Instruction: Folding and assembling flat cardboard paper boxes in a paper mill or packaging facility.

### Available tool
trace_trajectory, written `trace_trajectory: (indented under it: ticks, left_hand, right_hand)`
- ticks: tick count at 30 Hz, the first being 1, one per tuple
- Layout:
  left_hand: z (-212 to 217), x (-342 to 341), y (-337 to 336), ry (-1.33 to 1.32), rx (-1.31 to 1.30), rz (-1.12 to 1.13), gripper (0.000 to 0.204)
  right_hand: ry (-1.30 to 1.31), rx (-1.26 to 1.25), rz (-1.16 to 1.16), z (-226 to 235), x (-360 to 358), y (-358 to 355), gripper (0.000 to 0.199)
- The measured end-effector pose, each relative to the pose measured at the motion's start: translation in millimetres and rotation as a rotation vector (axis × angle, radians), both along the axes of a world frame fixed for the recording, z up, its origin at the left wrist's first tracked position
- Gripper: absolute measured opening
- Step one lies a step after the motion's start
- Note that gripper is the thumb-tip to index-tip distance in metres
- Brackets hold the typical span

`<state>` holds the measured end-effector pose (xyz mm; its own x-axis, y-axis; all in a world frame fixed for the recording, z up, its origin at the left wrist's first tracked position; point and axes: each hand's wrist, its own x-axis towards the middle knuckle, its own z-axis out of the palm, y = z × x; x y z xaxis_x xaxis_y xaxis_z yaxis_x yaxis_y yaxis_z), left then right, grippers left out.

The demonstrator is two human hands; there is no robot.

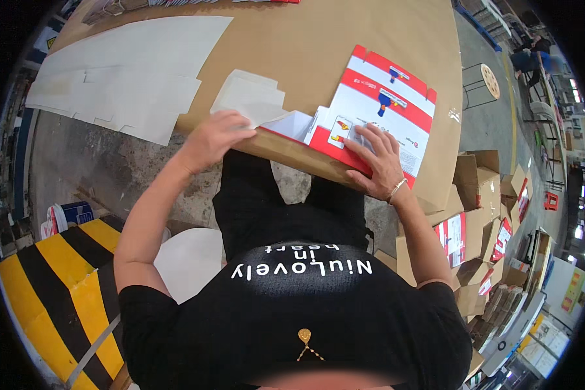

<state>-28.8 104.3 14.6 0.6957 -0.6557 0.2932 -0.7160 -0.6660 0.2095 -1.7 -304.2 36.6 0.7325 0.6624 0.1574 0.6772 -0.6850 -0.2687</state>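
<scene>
your brown paper-covered desk [286,42] spans twelve o'clock, flat white cardboard [130,62] at ten. a partly folded red-and-white cardboard carton [377,107] lies at one. your right hand [378,161] rests spread on it; your left hand [216,138] curls at its nine o'clock end, grip unclear.

brown tabletop [292,39] lies free beyond the red-and-white carton [389,97]. white cardboard [133,71] crowds the left; left hand [216,138] and right hand [378,161] obstruct the carton's near side.
</scene>
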Motion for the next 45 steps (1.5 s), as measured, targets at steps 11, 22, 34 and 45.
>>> trace_trajectory:
  ticks: [11, 22, 34, 45]
  left_hand:
    - [30.5, 10.0, 23.8, 0.344, -0.006, 0.429, 0.031]
    - [-28.1, 30.5, -53.5, 0.717, -2.095, 0.733, 0.061]
    - [-4.1, 26.7, -81.9, 0.193, -0.059, 0.132, 0.074]
    - [-11.5, 30.9, -75.5, 0.305, -0.47, 0.12, 0.063]
  right_hand:
    - [0.067, -0.002, 0.102, -1.0, 4.1, 0.4, 0.059]
    - [0.112, 0.012, 0.129, 0.6, -0.2, -2.8, 0.064]
    - [0.023, -0.084, 0.15, -1.4, -8.1, 6.4, 0.068]
    - [-0.07, -0.098, 0.161, -8.7, -13.8, 4.3, 0.08]
